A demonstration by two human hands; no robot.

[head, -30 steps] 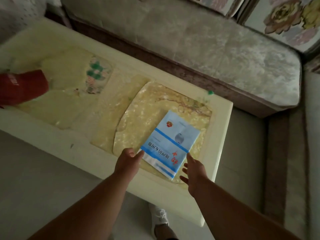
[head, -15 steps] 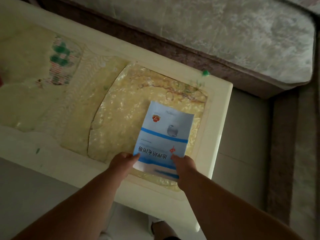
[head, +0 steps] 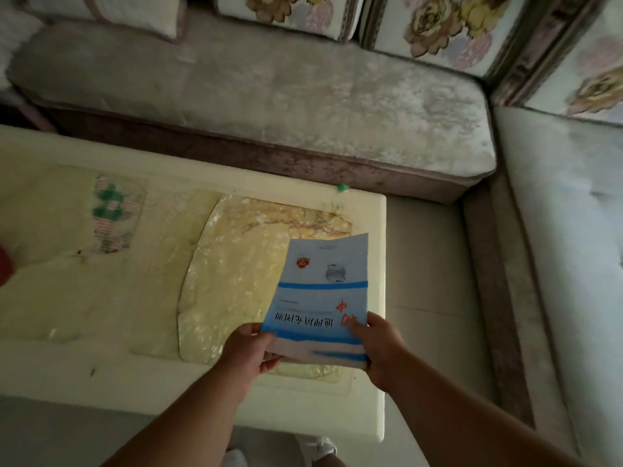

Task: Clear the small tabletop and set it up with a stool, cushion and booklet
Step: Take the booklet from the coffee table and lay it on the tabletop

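A light blue booklet [head: 320, 294] with blue stripes and red handwriting is lifted off the cream tabletop [head: 161, 375], its far edge curling up. My left hand [head: 247, 352] grips its near left corner. My right hand [head: 379, 347] pinches its near right corner, thumb on the cover. The booklet hangs over the table's right end, above the yellowish marbled inlay [head: 236, 271].
A grey velvet sofa seat [head: 269, 92] runs behind the table, with floral cushions [head: 445, 25] at its back. Another sofa section [head: 566, 247] stands on the right. A red object [head: 4, 267] shows at the left edge. A small green bit [head: 343, 187] lies on the table's far rim.
Both hands have closed on the booklet's near corners and raised it off the table. The view has tilted up toward the sofa.
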